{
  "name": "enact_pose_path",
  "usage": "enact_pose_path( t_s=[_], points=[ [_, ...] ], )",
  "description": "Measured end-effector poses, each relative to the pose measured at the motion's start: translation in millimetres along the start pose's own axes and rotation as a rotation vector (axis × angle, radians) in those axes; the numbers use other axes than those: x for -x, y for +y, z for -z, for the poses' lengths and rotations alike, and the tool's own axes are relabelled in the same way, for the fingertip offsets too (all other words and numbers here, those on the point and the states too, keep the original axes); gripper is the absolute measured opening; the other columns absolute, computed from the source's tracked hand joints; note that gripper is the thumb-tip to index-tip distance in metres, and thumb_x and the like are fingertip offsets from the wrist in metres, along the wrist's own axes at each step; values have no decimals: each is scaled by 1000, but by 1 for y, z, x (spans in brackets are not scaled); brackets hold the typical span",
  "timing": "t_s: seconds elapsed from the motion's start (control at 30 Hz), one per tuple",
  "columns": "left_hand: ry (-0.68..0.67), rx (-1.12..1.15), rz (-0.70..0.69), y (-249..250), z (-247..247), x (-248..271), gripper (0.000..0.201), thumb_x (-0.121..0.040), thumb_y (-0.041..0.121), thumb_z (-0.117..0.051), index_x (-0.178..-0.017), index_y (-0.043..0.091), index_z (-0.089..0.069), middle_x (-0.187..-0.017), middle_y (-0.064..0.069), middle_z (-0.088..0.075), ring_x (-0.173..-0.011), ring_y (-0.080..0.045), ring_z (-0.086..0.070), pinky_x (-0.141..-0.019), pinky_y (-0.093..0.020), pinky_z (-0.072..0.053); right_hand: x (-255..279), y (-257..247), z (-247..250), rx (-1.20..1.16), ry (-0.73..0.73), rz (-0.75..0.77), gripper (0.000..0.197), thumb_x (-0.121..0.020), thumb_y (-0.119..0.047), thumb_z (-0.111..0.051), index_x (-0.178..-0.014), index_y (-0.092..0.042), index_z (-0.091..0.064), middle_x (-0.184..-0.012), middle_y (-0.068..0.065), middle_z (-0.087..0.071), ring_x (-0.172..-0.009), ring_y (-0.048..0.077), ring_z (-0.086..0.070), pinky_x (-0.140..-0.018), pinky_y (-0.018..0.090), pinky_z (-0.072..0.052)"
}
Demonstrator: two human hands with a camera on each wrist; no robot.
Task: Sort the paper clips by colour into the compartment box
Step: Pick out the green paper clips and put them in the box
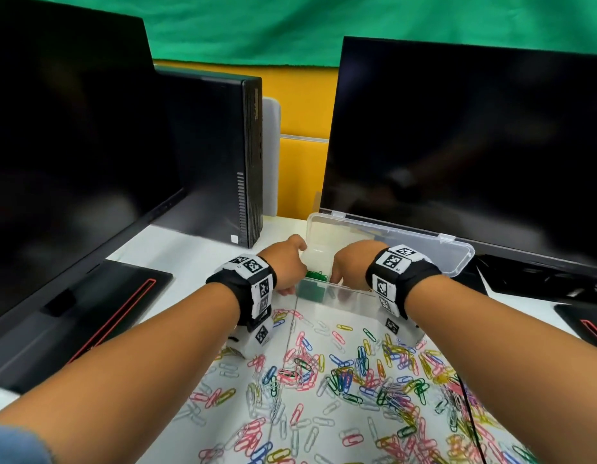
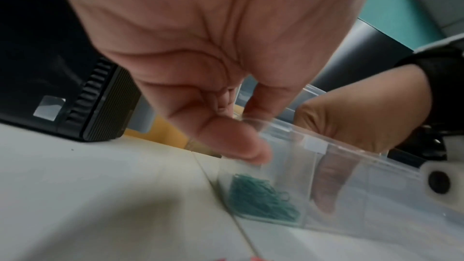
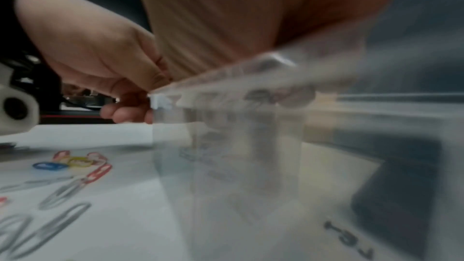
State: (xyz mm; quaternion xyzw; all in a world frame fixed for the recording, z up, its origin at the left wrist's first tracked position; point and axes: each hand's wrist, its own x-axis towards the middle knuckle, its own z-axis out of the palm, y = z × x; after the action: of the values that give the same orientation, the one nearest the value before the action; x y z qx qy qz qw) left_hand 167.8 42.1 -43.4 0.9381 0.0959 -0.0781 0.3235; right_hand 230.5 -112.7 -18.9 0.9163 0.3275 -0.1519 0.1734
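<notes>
The clear compartment box (image 1: 352, 294) stands on the white desk with its lid (image 1: 407, 242) open and leaning back. Green clips (image 1: 315, 274) fill its leftmost compartment, also seen through the wall as green clips (image 2: 263, 199). My left hand (image 1: 290, 283) pinches the box's left end, thumb (image 2: 238, 142) outside and a finger over the rim. My right hand (image 1: 340, 277) reaches down into the neighbouring compartment; a finger (image 2: 331, 182) shows through the plastic. Whether it holds a clip is hidden. Several mixed-colour clips (image 1: 357, 380) lie scattered in front of the box.
A black monitor (image 1: 73, 162) and a PC tower (image 1: 223, 155) stand on the left, and a second monitor (image 1: 474, 145) stands right behind the lid. Monitor bases (image 1: 106, 313) flank the work area. A thin black cable (image 1: 471, 413) crosses the clips at right.
</notes>
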Motion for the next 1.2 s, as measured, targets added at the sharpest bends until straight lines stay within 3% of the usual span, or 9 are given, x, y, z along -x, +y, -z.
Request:
enact_pose_path(
  t_s=[0.07,0.17,0.37,0.5,0.67,0.83,1.03,1.13,1.2],
  points=[
    [-11,34,-11,-1,1,3,40,-98,10,-47,-135,23,-36,-80,-13,-74,-69,-27,-75,-67,-36,-63,-6,-5,2,50,-18,-4,41,-82,-54,-72,-116,-30,-75,-103,-4,-74,-91,24,-67,-80,32,-56],
    [-24,7,-26,0,3,4,38,-96,5,-45,-131,20,-39,-78,-12,-75,-66,-24,-75,-72,-40,-63,-11,-7,1,95,-11,8,44,-80,-55,-73,-114,-28,-76,-98,-4,-74,-87,23,-67,-73,30,-54],
    [10,-52,-30,-1,-1,1,38,-93,7,-48,-127,21,-41,-74,-8,-74,-60,-20,-74,-72,-40,-63,-7,-11,-2,65,36,-71,30,-95,-37,-59,-107,-14,-74,-95,2,-71,-79,24,-61,-67,28,-47],
    [48,-146,-21,1,-3,4,37,-90,7,-52,-125,18,-43,-85,-8,-71,-72,-26,-73,-74,-42,-62,-3,-9,-2,10,67,-55,27,-94,-35,-56,-100,-17,-76,-94,1,-72,-80,26,-64,-69,28,-51],
    [89,-234,-37,5,-2,8,36,-90,9,-55,-125,14,-47,-100,-10,-67,-82,-27,-67,-73,-37,-59,15,3,3,-213,171,-52,24,-86,-28,-63,-62,-27,-63,-67,-9,-62,-64,15,-59,-57,22,-44],
    [113,-182,-38,3,-3,9,35,-91,11,-53,-125,17,-50,-94,-7,-67,-77,-26,-69,-75,-39,-60,29,2,12,-450,343,-22,13,-92,-28,-62,-88,-28,-75,-84,-11,-69,-78,11,-64,-67,26,-52],
    [26,-97,-28,0,0,17,44,-101,29,-48,-144,22,-39,-104,-10,-69,-81,-25,-73,-76,-41,-62,33,-8,7,-304,413,8,24,-92,-23,-55,-104,-31,-74,-104,-8,-71,-97,18,-65,-85,35,-56],
    [44,-320,-141,-6,11,30,59,-98,50,-50,-151,32,-32,-126,-7,-63,-105,-25,-67,-88,-36,-56,70,-12,-12,-309,410,99,25,-90,-20,-53,-98,-33,-72,-100,-10,-70,-91,15,-63,-80,32,-55],
    [112,-428,-289,-4,14,47,48,-93,46,-59,-138,36,-48,-118,1,-60,-105,-22,-61,-84,-31,-48,98,-12,-36,-294,280,148,24,-90,-24,-52,-100,-36,-71,-101,-14,-69,-90,11,-62,-80,30,-54]
  ],
)
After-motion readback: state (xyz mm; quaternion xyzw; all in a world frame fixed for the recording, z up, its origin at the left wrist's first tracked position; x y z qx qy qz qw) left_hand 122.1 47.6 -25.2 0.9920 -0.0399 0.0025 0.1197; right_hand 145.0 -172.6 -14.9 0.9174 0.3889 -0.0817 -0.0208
